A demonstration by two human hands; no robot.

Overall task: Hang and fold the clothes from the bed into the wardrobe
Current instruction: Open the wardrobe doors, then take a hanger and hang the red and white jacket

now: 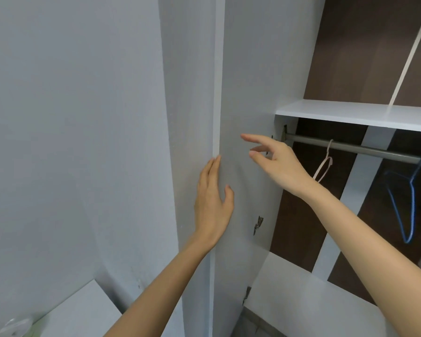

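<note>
The wardrobe stands open on the right, its grey door (248, 93) swung out toward me. My left hand (213, 203) rests flat with straight fingers on the door's front edge. My right hand (275, 161) hovers in front of the door's inner face with loosely spread fingers and holds nothing. Inside, a metal hanging rail (350, 148) carries a pink hanger (325, 166) and a blue hanger (404, 200), both bare. No clothes and no bed are in view.
A white shelf (355, 113) sits above the rail, with a brown back panel behind it. Door hinges (258, 224) show on the wardrobe side. A grey wall fills the left, and a white surface (78, 312) lies low at the bottom left.
</note>
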